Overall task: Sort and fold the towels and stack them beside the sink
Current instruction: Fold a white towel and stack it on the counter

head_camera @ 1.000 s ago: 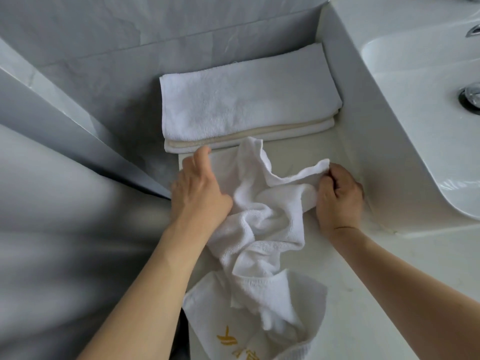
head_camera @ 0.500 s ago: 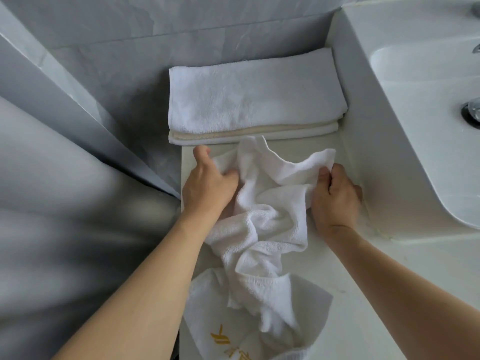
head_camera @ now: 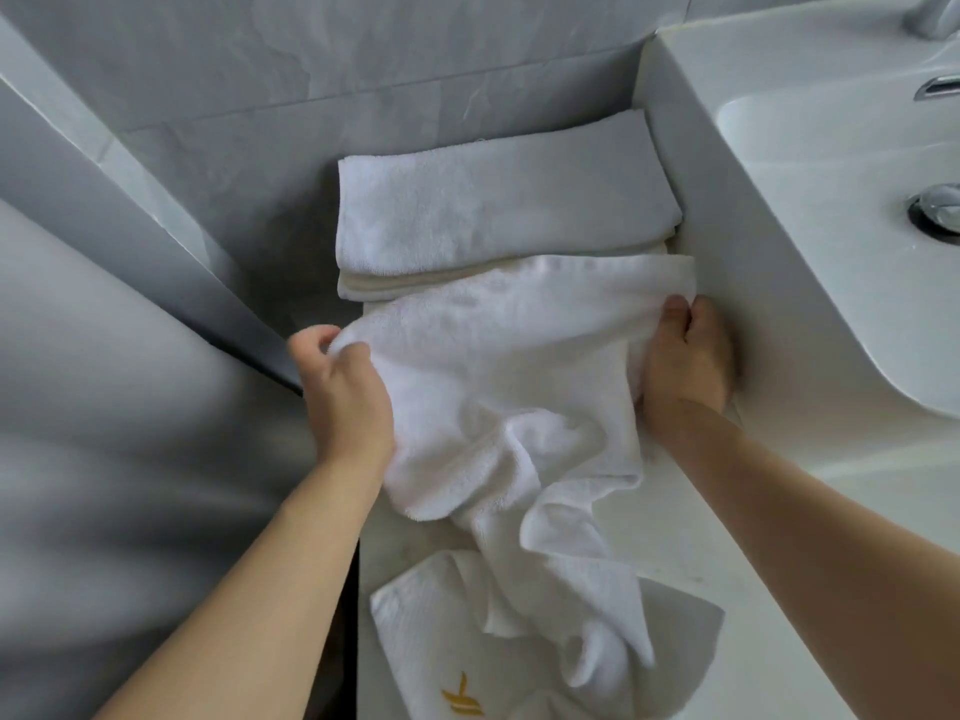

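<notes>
Beside the white sink [head_camera: 727,283], on the pale counter [head_camera: 691,553] that runs along the grey tiled wall [head_camera: 363,70], the head view shows a person spreading a loose white towel [head_camera: 509,387]. The left hand [head_camera: 345,392] pinches the towel's left far corner, its thumb and fingers curled over a bunched edge, just off the counter's left rim. The right hand [head_camera: 685,356] grips the right far corner with its fingers curled under the cloth and the thumb on top, close against the sink's outer wall. Between the two hands the towel's far edge is pulled nearly straight, and it overlaps the near edge of the folded stack [head_camera: 498,210]. That stack sits at the back of the counter, touching the wall behind it and the sink at its right end; its top towel is white, and a cream-coloured layer shows at the near edge beneath it. The rest of the loose towel trails toward the viewer in crumpled folds. Its near end drapes over another white towel [head_camera: 426,631] lying at the counter's near edge, which bears a gold embroidered mark [head_camera: 460,696]. On the sink, a chrome drain [head_camera: 937,213] shows at the right edge of the view, and part of a chrome tap [head_camera: 935,88] above it. Both forearms reach in bare from the bottom of the view.
</notes>
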`<state>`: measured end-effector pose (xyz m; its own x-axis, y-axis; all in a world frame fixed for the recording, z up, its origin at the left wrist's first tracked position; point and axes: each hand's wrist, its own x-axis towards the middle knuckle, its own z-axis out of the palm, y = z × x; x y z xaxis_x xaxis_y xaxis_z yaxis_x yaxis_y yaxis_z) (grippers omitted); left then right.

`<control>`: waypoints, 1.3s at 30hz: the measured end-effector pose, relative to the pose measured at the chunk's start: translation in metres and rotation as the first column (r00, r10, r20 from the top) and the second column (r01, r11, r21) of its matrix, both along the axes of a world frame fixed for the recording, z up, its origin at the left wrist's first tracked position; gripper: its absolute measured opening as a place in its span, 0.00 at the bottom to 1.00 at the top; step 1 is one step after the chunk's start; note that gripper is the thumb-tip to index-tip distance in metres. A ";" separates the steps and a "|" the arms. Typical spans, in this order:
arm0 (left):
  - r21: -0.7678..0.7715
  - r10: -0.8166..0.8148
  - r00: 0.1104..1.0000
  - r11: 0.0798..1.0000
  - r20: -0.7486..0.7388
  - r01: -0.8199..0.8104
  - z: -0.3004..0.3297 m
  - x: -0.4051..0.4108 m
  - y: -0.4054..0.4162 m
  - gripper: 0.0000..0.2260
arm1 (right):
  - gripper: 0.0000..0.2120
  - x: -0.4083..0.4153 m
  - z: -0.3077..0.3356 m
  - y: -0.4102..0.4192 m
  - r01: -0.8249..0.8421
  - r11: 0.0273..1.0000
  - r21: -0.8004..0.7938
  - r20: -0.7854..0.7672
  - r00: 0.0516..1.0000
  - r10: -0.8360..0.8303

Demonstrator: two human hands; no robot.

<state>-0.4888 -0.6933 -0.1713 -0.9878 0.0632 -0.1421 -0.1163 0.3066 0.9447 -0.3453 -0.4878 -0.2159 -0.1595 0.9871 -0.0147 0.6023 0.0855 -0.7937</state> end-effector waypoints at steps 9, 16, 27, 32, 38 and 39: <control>-0.136 -0.206 0.848 0.942 0.488 0.307 0.022 -0.007 0.018 0.16 | 0.13 -0.003 0.017 -0.018 -0.233 0.946 -0.224 0.043 0.968 0.249; -0.120 -0.297 0.942 0.941 0.157 0.317 0.037 0.013 0.032 0.05 | 0.13 -0.020 0.034 -0.030 -0.084 0.922 -0.378 -0.373 0.925 -0.069; -0.089 -0.052 0.965 0.996 -0.257 0.030 0.065 -0.049 0.063 0.14 | 0.15 -0.064 0.092 0.038 -0.066 0.994 0.086 -0.294 0.952 0.089; -0.190 0.020 0.924 0.977 -0.382 -0.099 0.066 -0.095 0.090 0.12 | 0.12 -0.099 0.102 0.079 -0.066 0.964 0.259 -0.097 0.991 0.094; -0.627 -0.227 0.960 0.775 -0.164 0.076 0.028 -0.138 0.135 0.15 | 0.12 -0.142 0.084 0.114 -0.310 0.918 0.246 0.344 0.914 0.217; -0.701 -0.288 0.947 0.704 -0.140 0.111 0.016 -0.137 0.136 0.14 | 0.14 -0.144 0.079 0.117 -0.392 0.908 0.149 0.522 0.811 0.264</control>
